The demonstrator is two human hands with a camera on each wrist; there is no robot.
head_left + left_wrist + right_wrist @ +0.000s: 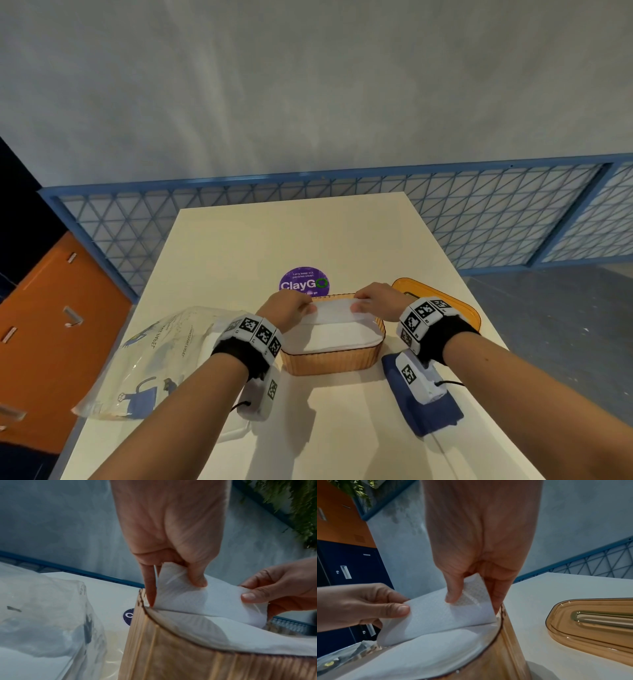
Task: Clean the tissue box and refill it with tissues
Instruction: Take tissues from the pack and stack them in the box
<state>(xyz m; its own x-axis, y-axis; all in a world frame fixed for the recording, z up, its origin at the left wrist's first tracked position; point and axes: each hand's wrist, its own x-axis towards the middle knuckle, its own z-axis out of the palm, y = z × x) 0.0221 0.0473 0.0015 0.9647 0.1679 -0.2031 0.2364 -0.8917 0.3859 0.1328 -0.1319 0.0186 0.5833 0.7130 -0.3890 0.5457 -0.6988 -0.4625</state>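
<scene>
Along the bottom of the head view the two forearms are reaching up the frame, each wearing a black wrist strap with checkered markers. A blue cloth is lying under the right wrist at lower right. A clear bag with blue print is slumping at lower left; it probably held the refill.

At mid-frame the amber box is sitting open on the white table, filled to the rim with a white stack of tissues. The left hand is pinching the top sheet near the box's far left corner. The left wrist view is showing thumb and fingers curled onto the paper and one finger pointing down inside the rim. The right hand is gripping the same sheet at the far right corner, thumb on top. The sheet is standing up from the stack between the two hands.

Just right of the box, partly behind the right wrist, the lid is lying flat with its slot showing in the right wrist view. Beyond the box a purple sticker is lying on the table. A blue mesh rail and a grey wall are closing the top of the frame.

The refill seems nearly done: the hands are apparently raising the first sheet. The next move likely calls for keeping it upright, fetching the lid, threading the sheet through the slot and seating the lid evenly on the rim.
</scene>
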